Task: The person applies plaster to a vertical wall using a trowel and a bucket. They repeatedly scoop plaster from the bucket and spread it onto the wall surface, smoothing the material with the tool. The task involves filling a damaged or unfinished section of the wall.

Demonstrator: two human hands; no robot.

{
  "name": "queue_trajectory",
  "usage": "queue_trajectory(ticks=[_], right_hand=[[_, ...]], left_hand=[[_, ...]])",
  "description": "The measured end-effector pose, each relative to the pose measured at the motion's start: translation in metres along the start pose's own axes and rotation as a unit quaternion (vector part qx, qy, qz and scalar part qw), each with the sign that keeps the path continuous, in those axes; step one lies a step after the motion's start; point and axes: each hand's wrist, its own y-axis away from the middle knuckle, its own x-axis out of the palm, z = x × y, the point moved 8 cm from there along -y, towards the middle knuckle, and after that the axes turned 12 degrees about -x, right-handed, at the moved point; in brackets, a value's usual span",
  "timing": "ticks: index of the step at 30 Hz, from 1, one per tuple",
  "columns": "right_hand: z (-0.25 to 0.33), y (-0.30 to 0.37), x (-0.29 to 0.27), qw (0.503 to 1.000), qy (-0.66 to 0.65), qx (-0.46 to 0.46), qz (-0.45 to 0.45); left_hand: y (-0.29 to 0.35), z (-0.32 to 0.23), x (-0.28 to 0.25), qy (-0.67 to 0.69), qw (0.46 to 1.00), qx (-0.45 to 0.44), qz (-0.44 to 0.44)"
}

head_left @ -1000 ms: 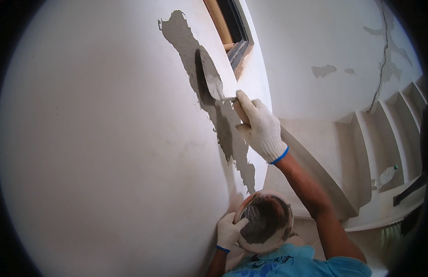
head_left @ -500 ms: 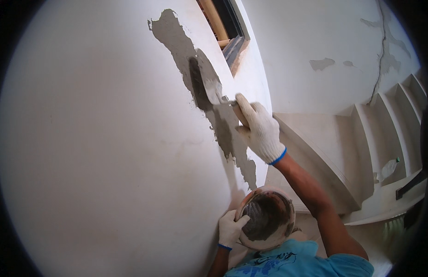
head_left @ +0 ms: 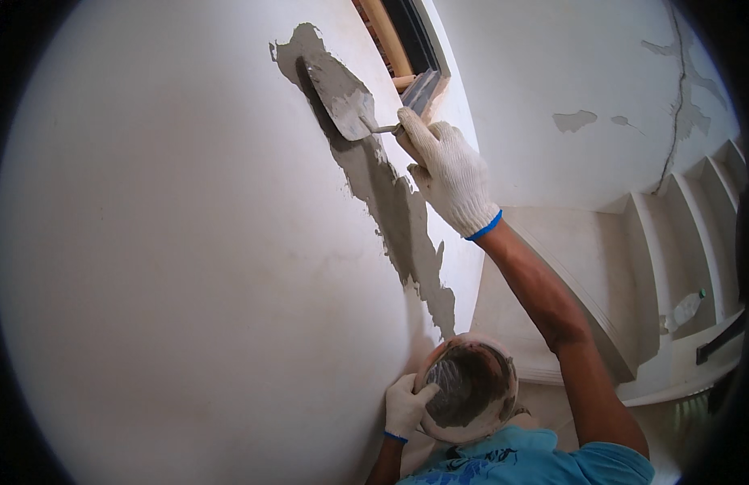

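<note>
My right hand [head_left: 449, 171], in a white knit glove with a blue cuff, is closed round the handle of a trowel [head_left: 340, 99]. The trowel's metal blade lies against the upper part of a long grey patch of wet mortar [head_left: 399, 230] on the white wall. Down by my body, my left hand [head_left: 408, 406], gloved the same way, grips the rim of a round bucket [head_left: 504, 396], thumb over the edge. Dark grey mortar [head_left: 449, 388] coats the bucket's inside.
A window opening [head_left: 407, 40] with a wooden piece stands beside the patch. To the right, concrete stairs [head_left: 681, 242] climb past a cracked wall [head_left: 584, 73]. A clear plastic bottle [head_left: 685, 310] with a green cap rests on a step.
My right hand has slid the trowel upward along the mortar patch, toward its top end. The mortar below the blade now looks smoother. My left hand still holds the bucket in nearly the same place.
</note>
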Motion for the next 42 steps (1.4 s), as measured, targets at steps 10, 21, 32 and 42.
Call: queue_trajectory(ticks=[10, 21, 32, 42], right_hand=[[0.009, 0.013, 0.011, 0.997, 0.017, 0.042, 0.066], [0.024, 0.013, -0.005, 0.998, -0.028, 0.058, 0.002], [0.029, 0.09, 0.006, 0.981, -0.027, 0.15, 0.122], [0.03, 0.045, 0.007, 0.992, -0.031, 0.112, 0.057]], left_hand=[[0.004, 0.002, -0.001, -0.004, 1.0, -0.012, -0.009], [0.007, -0.007, 0.0, -0.018, 0.999, -0.026, -0.003], [0.005, -0.006, -0.001, -0.016, 1.0, -0.009, -0.004], [0.0, 0.0, 0.0, 0.005, 1.0, 0.02, -0.007]])
